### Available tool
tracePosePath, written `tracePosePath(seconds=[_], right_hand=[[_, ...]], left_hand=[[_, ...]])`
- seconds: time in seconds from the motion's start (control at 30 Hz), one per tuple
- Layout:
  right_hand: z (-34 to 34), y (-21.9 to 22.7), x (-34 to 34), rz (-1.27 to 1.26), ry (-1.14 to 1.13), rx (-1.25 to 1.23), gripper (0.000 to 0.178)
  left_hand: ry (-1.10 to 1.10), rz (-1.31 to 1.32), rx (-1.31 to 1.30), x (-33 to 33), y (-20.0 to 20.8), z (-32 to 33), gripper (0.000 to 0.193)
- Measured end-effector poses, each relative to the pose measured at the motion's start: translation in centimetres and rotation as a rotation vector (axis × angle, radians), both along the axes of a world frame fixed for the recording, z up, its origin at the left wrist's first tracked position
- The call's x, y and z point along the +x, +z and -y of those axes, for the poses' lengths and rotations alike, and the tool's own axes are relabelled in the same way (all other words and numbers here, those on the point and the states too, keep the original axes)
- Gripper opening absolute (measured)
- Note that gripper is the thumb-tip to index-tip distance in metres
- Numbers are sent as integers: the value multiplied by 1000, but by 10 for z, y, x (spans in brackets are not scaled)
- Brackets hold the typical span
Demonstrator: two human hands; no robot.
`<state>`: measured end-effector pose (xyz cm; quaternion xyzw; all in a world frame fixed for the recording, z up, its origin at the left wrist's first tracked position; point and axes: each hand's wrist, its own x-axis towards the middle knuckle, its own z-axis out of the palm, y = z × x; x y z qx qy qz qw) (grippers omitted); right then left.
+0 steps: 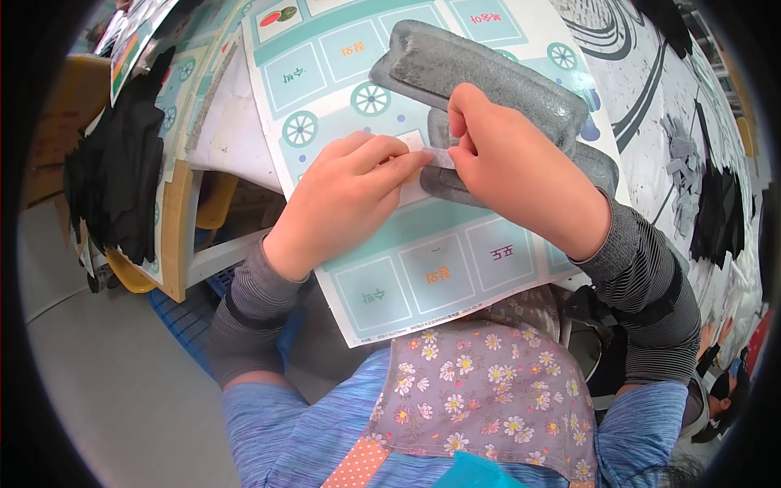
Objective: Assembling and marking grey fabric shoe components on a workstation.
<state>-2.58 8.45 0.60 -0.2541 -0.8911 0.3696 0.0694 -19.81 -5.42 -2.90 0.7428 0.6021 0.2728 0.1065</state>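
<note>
A small whitish strip [440, 158], perhaps tape or paper, stretches between my two hands. My left hand [346, 199] is closed, its thumb and fingertips pinching the strip's left end. My right hand [521, 167] pinches the other end with thumb and curled index finger. Both hands are above a large printed sheet [358, 236] with pale blue panels, wheel drawings and fruit pictures. On that sheet lies a long, shiny grey pad [488, 65], beyond my right hand. A second grey piece [455, 187] lies beneath the right hand and wrist, partly hidden by them.
Black strips [122, 163] hang in a bunch at the left, by a wooden table edge [175, 236]. More black strips [720, 215] and small grey pieces [683, 167] lie on the marked white surface at right. A blue basket [183, 325] is below; another person [720, 390] sits lower right.
</note>
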Motion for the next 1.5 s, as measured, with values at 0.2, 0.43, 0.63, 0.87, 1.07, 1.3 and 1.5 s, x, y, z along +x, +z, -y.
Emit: tracePosePath(seconds=[0.2, 0.43, 0.63, 0.87, 1.07, 1.3, 1.5], right_hand=[[2, 2, -1, -9, -11, -5, 17], [2, 2, -2, 10, -4, 8, 17], [4, -2, 1, -41, 37, 145, 18], [35, 20, 21, 212, 153, 420, 30], [48, 18, 29, 367, 169, 595, 57], [46, 10, 38, 312, 115, 549, 52], [41, 1, 46, 209, 38, 432, 43]], left_hand=[[0, -6, 4, 0, 0, 1, 38], [1, -29, -5, 2, 0, 0, 37], [-1, -52, 8, 4, 1, -2, 32], [4, -57, -4, 3, 3, -2, 32], [21, -52, 3, 5, 4, -2, 31], [29, -50, -27, 8, 6, -1, 30], [11, -72, -22, 17, 13, -7, 31]])
